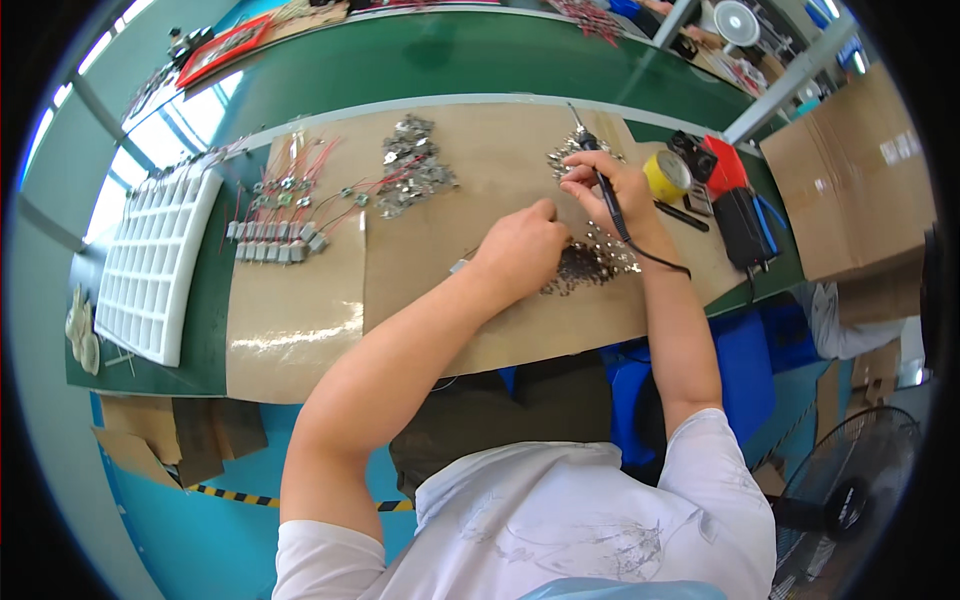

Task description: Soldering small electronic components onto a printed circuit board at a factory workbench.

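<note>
My right hand (625, 195) is closed around a black-handled soldering iron (608, 195), its metal tip pointing up and away from me. The iron's cable loops past my right wrist. My left hand (525, 245) is bent with fingers closed at the left side of a pile of small dark parts (585, 265); what the fingertips pinch, if anything, is hidden. Shiny small metal pieces (612, 240) lie scattered beside that pile. Beyond my right hand is another group of shiny metal pieces (565, 158).
Left are small grey motor-like blocks (275, 250) with red wires, and a white compartment tray (155, 265). A heap of grey metal pieces (410, 165) lies centre-back. Right stand a yellow roll (667, 177), a red box (722, 160), a black unit (745, 230) and a cardboard box (850, 180).
</note>
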`<action>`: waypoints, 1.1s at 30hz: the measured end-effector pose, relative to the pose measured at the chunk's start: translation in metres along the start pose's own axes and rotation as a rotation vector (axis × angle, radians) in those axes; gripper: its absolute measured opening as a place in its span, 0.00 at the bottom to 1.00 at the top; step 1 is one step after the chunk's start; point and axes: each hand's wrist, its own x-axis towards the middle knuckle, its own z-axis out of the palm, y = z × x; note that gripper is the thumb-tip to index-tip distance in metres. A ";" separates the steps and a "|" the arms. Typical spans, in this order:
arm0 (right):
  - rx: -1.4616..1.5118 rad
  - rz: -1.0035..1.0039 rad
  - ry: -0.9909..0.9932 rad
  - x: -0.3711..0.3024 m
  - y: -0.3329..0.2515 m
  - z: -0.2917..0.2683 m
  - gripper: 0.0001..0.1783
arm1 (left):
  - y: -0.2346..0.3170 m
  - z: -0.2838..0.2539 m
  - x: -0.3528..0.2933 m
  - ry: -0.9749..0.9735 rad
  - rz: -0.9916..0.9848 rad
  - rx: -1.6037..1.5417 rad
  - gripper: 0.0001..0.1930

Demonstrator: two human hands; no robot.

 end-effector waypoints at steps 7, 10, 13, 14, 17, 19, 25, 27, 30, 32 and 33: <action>-0.059 -0.233 0.133 -0.015 0.030 0.015 0.19 | 0.020 -0.015 0.003 0.257 0.207 0.065 0.02; -0.017 -0.213 0.160 -0.018 0.029 0.014 0.18 | 0.021 -0.020 0.001 0.291 0.122 0.094 0.04; 0.059 -0.189 0.195 -0.018 0.028 0.007 0.18 | 0.041 -0.045 0.009 0.249 0.006 0.096 0.05; 0.077 -0.190 0.208 -0.015 0.026 0.006 0.18 | 0.041 -0.050 0.012 0.311 0.104 0.094 0.04; 0.153 -0.120 0.235 -0.018 0.023 -0.005 0.16 | 0.069 -0.071 0.023 0.165 0.228 0.102 0.06; 0.122 -0.165 0.273 -0.020 0.025 -0.009 0.17 | 0.076 -0.079 0.022 0.050 0.127 0.210 0.06; 0.234 -0.189 0.236 -0.014 0.016 -0.003 0.16 | 0.044 -0.081 -0.013 -0.071 -0.334 0.607 0.20; 0.261 -0.222 0.288 -0.010 0.013 0.002 0.17 | 0.038 -0.082 -0.026 -0.280 -0.517 0.623 0.17; 0.335 -0.133 0.174 -0.009 0.016 0.007 0.18 | 0.027 -0.081 -0.032 -0.221 -0.443 0.502 0.12; 0.320 -0.136 0.185 -0.009 0.029 0.006 0.22 | 0.035 -0.082 -0.020 -0.349 -0.391 0.543 0.15; 0.174 -0.100 0.204 -0.010 0.013 -0.008 0.23 | 0.037 -0.082 -0.015 -0.394 -0.447 0.545 0.15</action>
